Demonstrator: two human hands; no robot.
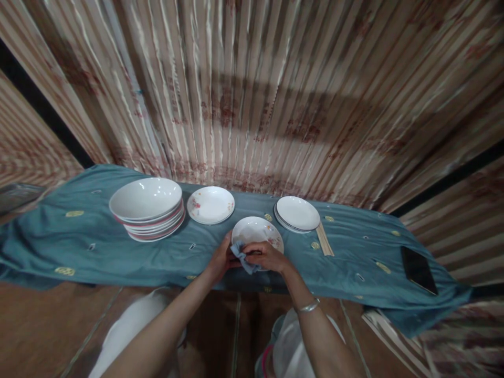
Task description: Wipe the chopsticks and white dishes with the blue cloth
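Note:
A white plate with a floral pattern (252,229) is tilted up at the table's front middle. My left hand (221,258) grips its left edge, fingers partly hidden behind the rim. With my right hand (268,256) I pinch a blue cloth (244,258) against the plate's lower front. Part of the cloth hangs over the near rim. Behind and to the left lies another floral plate (211,203), apparently stacked on one more. To the right sits a small stack of white plates (298,213).
At the left stands a tall stack of white bowls or deep plates (146,199). Several wooden chopsticks (325,241) lie by the right stack. A dark phone or tablet (419,269) rests near the right end of the blue tablecloth (362,252). Patterned curtains (252,94) hang behind.

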